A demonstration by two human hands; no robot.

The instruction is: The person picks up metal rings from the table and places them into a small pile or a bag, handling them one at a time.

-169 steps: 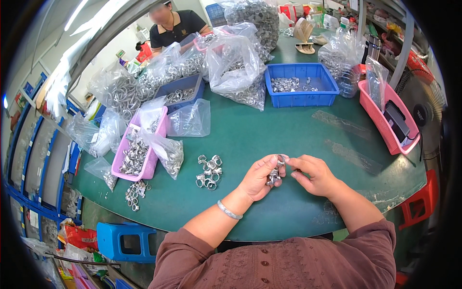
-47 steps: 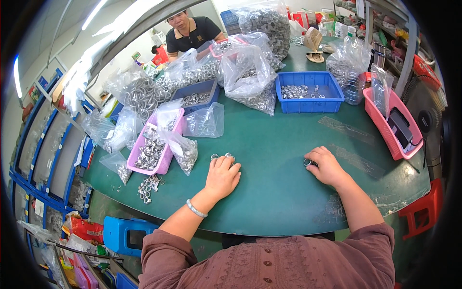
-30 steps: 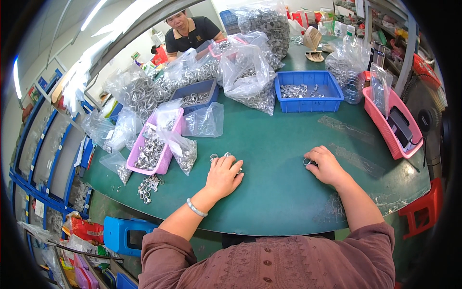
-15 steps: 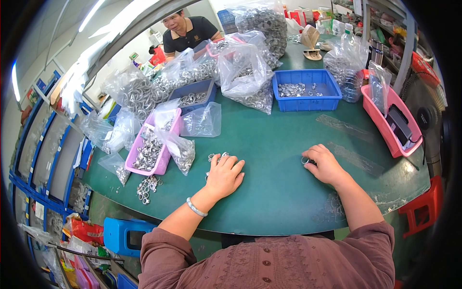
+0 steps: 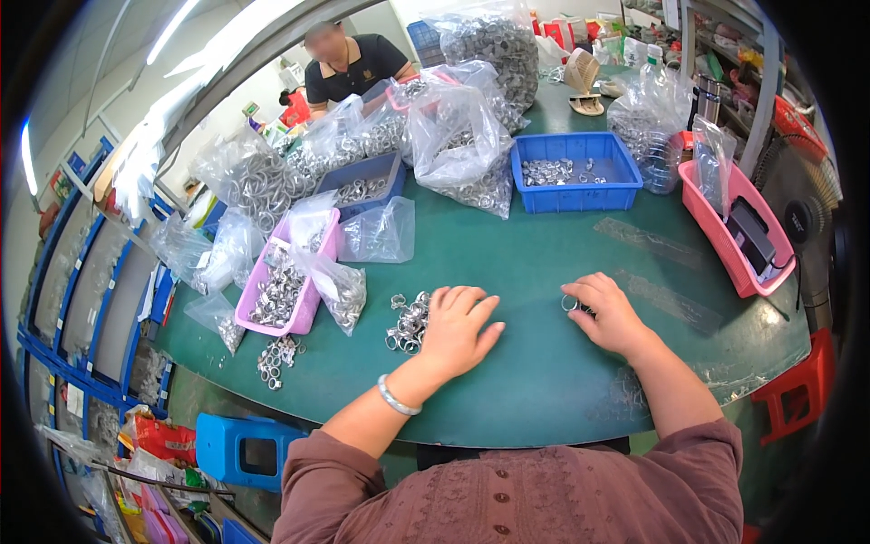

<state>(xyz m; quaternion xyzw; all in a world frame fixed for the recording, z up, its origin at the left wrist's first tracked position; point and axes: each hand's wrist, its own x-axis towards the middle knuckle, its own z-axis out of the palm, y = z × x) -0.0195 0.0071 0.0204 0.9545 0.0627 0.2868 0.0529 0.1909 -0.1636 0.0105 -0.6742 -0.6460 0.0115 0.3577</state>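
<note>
Left hand (image 5: pixel 459 334) loosely spread, ring pile (image 5: pixel 411 325) at its left, right hand (image 5: pixel 609 314) pinches ring (image 5: pixel 565 305), green table (image 5: pixel 517 390) beneath.

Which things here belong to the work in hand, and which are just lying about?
In hand, judging by where the hands are:
- metal ring, held in the right hand
- ring pile, beside the open left hand
- blue tray of rings, likely related

Apparently just about:
- blue stool
- red stool
- fan
- black device
</note>
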